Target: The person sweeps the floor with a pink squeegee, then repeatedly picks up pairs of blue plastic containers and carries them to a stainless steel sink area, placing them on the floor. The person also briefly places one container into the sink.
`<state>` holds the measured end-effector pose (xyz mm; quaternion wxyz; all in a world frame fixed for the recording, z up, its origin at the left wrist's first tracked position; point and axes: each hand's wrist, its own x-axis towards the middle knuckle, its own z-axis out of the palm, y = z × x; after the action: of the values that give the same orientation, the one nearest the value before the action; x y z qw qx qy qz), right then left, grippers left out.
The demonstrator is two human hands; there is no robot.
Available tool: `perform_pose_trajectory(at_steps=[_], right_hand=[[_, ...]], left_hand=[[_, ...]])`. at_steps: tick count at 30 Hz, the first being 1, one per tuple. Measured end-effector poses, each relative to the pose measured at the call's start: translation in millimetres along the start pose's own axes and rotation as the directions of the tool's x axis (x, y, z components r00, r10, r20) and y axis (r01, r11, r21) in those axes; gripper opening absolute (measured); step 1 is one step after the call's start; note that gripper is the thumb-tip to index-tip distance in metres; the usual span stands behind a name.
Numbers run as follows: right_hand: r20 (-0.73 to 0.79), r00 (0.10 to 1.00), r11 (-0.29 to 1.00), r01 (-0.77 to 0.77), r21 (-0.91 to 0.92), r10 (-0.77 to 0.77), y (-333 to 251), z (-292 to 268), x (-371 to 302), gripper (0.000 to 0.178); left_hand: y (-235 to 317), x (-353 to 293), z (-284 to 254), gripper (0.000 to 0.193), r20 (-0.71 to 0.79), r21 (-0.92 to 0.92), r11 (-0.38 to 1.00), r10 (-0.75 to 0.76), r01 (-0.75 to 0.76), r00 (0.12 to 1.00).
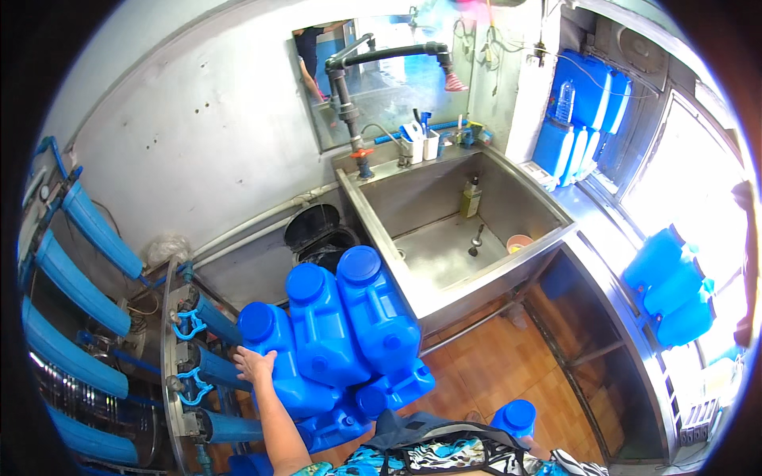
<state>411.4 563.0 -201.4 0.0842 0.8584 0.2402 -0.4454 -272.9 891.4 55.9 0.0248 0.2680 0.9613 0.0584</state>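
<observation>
Left hand (255, 365) spread flat against a stack of blue plastic jugs (333, 333) held before the chest, right hand hidden, grip unclear, steel sink (444, 238) just beyond, blue filter cylinders (79, 293) at left, black bin (317, 230) behind the jugs.

Steel sink (444, 297) holds bottle (471, 197), ladle (476, 239) (pink bowl (518, 243) too).

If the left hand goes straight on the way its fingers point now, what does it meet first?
The left hand already lies flat on the nearest blue jug of the stack, fingers pointing up and right. Going on, it would probably meet the next blue jug standing beside it, though depth is unclear here.
</observation>
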Motion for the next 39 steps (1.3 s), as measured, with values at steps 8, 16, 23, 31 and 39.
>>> perform_pose_trajectory(at_steps=[8, 16, 23, 31, 39], right_hand=[[-0.041, 0.996, 0.948, 0.091, 0.304, -0.082, -4, -72, 31, 0.014], [-0.356, 0.909, 0.818, 0.368, 0.441, -0.217, -27, -228, -14, 0.014], [-0.787, 0.476, 0.596, 0.784, 0.176, -0.393, -20, -423, -180, 0.024], [-0.870, -0.211, 0.390, 0.829, -0.401, -0.445, -117, -512, -250, 0.033], [-0.543, -0.614, 0.060, 0.630, -0.774, -0.572, -279, -563, -220, 0.042]], left_hand=[[116, -102, -1, 0.052, -0.518, -0.465, 0.468, 0.545, -0.752, 0.659], [266, -263, 46, 0.040, -0.353, -0.353, 0.360, 0.804, -0.864, 0.479], [310, -298, 74, 0.045, -0.238, -0.191, 0.479, 0.824, -0.857, 0.514], [314, -302, 70, 0.059, -0.195, -0.282, 0.513, 0.797, -0.811, 0.572], [316, -301, 69, 0.063, -0.261, -0.294, 0.482, 0.790, -0.825, 0.554]])
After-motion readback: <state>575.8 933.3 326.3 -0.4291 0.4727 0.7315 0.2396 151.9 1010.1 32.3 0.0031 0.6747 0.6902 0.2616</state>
